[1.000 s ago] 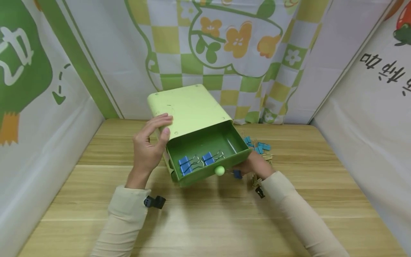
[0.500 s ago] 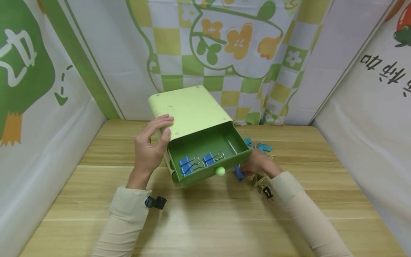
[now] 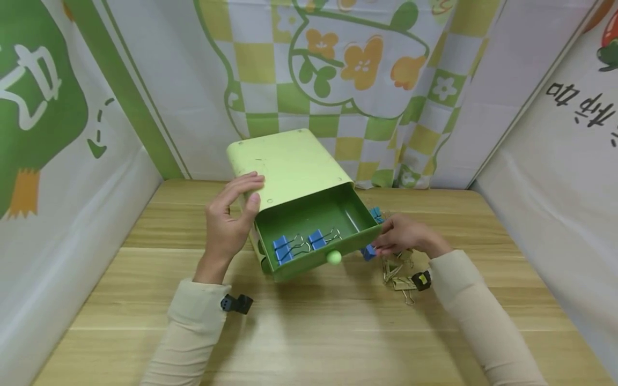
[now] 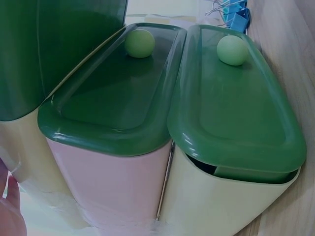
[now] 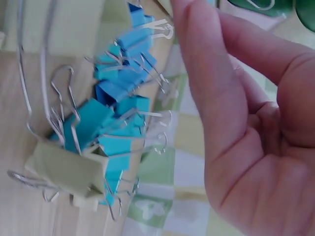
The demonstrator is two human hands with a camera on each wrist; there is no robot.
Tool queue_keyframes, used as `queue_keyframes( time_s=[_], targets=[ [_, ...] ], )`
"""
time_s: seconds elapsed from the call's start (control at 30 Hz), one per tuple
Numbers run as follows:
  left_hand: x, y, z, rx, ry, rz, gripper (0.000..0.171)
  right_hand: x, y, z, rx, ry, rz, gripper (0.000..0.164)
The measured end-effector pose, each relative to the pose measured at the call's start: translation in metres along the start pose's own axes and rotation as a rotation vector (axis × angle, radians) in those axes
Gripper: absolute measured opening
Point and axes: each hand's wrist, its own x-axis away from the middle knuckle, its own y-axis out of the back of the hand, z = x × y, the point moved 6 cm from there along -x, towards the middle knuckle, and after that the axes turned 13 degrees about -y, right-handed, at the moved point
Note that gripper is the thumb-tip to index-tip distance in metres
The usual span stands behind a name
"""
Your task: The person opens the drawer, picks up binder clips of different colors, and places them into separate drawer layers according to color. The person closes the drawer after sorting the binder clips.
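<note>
My left hand [image 3: 230, 217] rests on the top left edge of a pale yellow-green drawer box [image 3: 292, 169], fingers on its top and thumb near the front corner. The top green drawer [image 3: 318, 268] is pulled out, its round knob [image 3: 334, 257] facing me. Two blue binder clips [image 3: 284, 250] lie inside. Right of the drawer, my right hand [image 3: 407, 234] pinches another blue binder clip [image 3: 369, 252] low beside the drawer front; its fingertips run out of the right wrist view. Two lower green drawers [image 4: 108, 93] are pushed in below.
Gold binder clips [image 3: 403, 282] lie on the table right of the drawer box. Teal and blue binder clips [image 5: 120, 118] lie behind them. A black camera mount [image 3: 236, 304] sits on my left wrist. Patterned curtain [image 3: 309, 123] hangs at the back.
My right hand has moved slightly up and right beside the drawer, and the blue binder clip has shifted with it. More of the gold clips shows. My left hand stays on the box.
</note>
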Motion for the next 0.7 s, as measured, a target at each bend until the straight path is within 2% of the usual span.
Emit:
queue_keyframes(
  time_s=[0.1, 0.3, 0.43, 0.53, 0.63, 0.7],
  targets=[
    [0.000, 0.000, 0.000, -0.004, -0.002, -0.001, 0.027, 0.002, 0.010, -0.001, -0.072, -0.012, 0.008, 0.019],
    [0.000, 0.001, 0.000, -0.007, -0.007, -0.001, 0.027, 0.010, 0.029, -0.002, -0.202, -0.019, 0.019, 0.042],
    [0.000, 0.000, 0.000, -0.003, -0.008, -0.001, 0.027, 0.014, 0.039, 0.000, -0.282, -0.008, 0.020, 0.045],
    [-0.001, 0.000, -0.001, -0.001, -0.008, -0.002, 0.026, 0.017, 0.044, 0.003, -0.332, 0.013, 0.021, 0.039],
    [-0.001, 0.001, -0.002, -0.002, -0.007, 0.001, 0.026, 0.020, 0.049, 0.009, -0.373, 0.042, 0.022, 0.024],
    [-0.001, 0.000, -0.003, -0.002, -0.007, 0.002, 0.026, 0.023, 0.052, 0.014, -0.403, 0.061, 0.021, 0.019]
  ],
)
